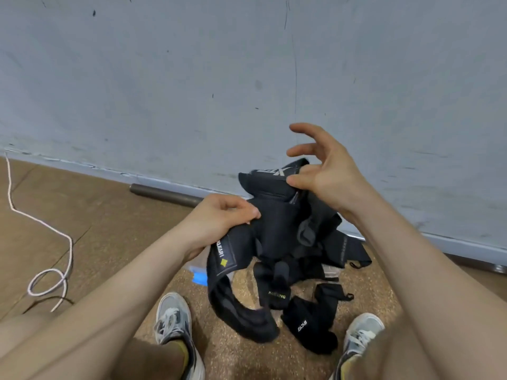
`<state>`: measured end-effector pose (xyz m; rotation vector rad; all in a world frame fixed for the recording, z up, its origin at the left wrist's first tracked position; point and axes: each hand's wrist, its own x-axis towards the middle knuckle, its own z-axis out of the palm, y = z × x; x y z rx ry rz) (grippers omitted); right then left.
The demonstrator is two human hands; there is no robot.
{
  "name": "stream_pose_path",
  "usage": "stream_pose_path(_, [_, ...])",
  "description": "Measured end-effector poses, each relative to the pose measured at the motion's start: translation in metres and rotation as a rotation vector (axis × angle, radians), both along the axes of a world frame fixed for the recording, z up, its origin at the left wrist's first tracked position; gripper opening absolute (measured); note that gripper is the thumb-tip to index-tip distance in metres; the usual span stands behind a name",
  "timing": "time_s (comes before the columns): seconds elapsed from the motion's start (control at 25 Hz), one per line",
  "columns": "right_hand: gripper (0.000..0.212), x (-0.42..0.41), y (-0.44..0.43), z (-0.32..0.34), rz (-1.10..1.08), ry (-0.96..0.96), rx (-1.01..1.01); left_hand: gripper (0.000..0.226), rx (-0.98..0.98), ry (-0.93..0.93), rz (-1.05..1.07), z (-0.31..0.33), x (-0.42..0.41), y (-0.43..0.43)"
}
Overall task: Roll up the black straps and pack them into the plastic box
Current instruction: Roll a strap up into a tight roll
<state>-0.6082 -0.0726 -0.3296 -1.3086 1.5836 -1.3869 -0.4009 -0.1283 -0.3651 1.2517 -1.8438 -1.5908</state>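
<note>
I hold a bundle of black straps (277, 223) up in front of me, above the floor. My left hand (222, 212) grips the left side of the bundle, fingers curled round the fabric. My right hand (318, 165) pinches the top flap with thumb and one finger, while the other fingers spread out above. One long strap (233, 297) hangs from the bundle down to the floor. More black straps (310, 325) lie loose on the floor between my feet. The plastic box (199, 271), clear with a blue clip, sits mostly hidden behind my left forearm and the hanging strap.
A grey wall (247, 78) stands right behind the straps. A dark metal pipe (167, 194) lies along its base. A white rope (52, 270) coils on the brown floor at left. My two grey shoes (175, 325) (359, 338) flank the loose straps.
</note>
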Motion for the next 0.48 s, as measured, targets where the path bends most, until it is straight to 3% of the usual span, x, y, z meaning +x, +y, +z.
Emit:
stream_pose_path(0.12, [0.085, 0.002, 0.003, 0.0, 0.02, 0.052, 0.015, 0.015, -0.024, 0.11, 0.147, -0.011, -0.014, 0.002])
stream_pose_path(0.24, [0.097, 0.001, 0.011, 0.001, 0.042, 0.146, 0.028, 0.017, 0.072, 0.281, 0.128, -0.003, -0.026, 0.001])
stream_pose_path(0.36, [0.1, -0.004, 0.018, -0.005, 0.024, 0.016, 0.046, 0.026, 0.13, 0.417, 0.152, 0.014, -0.033, -0.001])
stream_pose_path(0.48, [0.099, -0.01, 0.021, -0.014, 0.145, -0.143, 0.212, 0.028, 0.141, 0.525, 0.121, 0.022, -0.033, -0.004])
